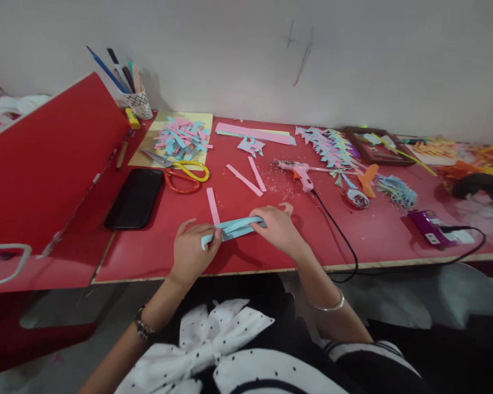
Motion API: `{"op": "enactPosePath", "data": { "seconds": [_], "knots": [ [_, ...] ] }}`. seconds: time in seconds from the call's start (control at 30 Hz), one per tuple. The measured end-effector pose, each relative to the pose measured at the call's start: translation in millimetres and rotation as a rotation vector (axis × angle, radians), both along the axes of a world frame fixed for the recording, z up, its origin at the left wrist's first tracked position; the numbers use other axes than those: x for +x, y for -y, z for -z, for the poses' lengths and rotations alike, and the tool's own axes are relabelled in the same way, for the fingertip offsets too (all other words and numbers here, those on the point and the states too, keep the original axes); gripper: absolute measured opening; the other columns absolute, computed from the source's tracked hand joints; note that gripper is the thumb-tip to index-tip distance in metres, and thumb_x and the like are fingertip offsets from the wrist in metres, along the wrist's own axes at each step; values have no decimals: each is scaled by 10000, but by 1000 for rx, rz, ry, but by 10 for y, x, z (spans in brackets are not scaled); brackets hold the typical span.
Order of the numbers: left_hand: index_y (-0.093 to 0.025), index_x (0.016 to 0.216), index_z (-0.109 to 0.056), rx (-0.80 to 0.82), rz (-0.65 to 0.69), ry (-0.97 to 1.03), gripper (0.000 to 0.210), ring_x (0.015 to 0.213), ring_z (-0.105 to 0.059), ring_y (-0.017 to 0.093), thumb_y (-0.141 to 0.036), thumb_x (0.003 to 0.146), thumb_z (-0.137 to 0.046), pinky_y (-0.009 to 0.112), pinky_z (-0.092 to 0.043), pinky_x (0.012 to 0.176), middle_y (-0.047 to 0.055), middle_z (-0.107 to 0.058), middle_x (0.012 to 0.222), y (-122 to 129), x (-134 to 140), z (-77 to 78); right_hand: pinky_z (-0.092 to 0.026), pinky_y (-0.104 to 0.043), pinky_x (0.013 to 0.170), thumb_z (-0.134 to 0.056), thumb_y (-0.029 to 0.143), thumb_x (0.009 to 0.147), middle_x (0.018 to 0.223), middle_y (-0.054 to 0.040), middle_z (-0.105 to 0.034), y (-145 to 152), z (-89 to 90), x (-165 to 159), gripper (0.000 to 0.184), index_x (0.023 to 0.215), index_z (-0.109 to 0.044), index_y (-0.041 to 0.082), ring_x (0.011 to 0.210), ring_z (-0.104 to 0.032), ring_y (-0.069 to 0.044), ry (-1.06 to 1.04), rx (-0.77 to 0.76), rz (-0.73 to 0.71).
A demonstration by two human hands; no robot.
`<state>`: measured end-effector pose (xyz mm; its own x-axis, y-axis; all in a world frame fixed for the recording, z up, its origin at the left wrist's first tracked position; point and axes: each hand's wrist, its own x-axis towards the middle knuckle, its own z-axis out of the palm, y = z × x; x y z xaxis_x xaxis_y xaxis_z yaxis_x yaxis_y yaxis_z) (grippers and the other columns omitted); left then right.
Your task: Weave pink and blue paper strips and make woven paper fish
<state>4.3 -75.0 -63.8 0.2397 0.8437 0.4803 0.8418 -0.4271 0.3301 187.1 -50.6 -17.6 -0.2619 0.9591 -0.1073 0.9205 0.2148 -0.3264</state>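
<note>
Between my hands, close to the table's front edge, are light blue paper strips (pixel 239 225) lying lengthwise. My left hand (pixel 194 247) pinches their left end, where one tip curls down past the thumb. My right hand (pixel 277 227) grips the other end, its fingers hiding that part. A pink paper strip (pixel 212 205) lies just behind my left hand. Two more pink strips (pixel 245 180) lie farther back. Scissors (pixel 184 169) with yellow and orange handles rest to the left, partly on a yellow sheet (pixel 148 143) that bears a heap of pink and blue paper bits (pixel 181 138).
A pink glue gun (pixel 298 172) with a black cord lies right of centre. Leftward are a black phone (pixel 135 198), a pen cup (pixel 138 104) and a raised red panel (pixel 53 158). Rightward stand a wooden tray (pixel 402 158) and a purple power strip (pixel 429 230).
</note>
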Motion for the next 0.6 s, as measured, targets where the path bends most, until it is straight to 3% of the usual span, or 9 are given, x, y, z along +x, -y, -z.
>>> {"op": "enactPosePath", "data": {
  "seconds": [0.17,0.3,0.43,0.6],
  "knots": [
    [-210,592,-620,4,0,9,333,599,-622,148,-242,831,-390,355,-415,809,-19,-690,629,-2,2,3,-228,-371,830,-531,197,766,920,-49,-603,44,42,56,89,815,-602,175,888,-530,-193,104,50,-27],
    [-214,593,-616,-1,-5,8,339,606,-620,145,-243,834,-380,347,-405,812,-23,-689,631,1,9,-6,-290,-307,740,-519,270,788,898,-53,-588,115,103,17,140,844,-594,166,855,-530,-188,115,99,38],
    [-221,582,-606,-13,3,-11,343,609,-613,141,-251,835,-377,337,-395,814,-30,-689,639,0,6,-19,-275,-322,737,-500,287,805,883,-59,-591,158,142,-67,151,832,-582,163,827,-527,-195,157,156,105],
    [-216,583,-605,0,8,-39,343,608,-613,136,-241,839,-378,326,-386,814,-32,-689,638,-3,-3,-23,-226,-355,788,-550,256,785,887,-33,-603,162,154,-117,117,876,-586,193,886,-514,-203,105,162,89]
  ]
}}
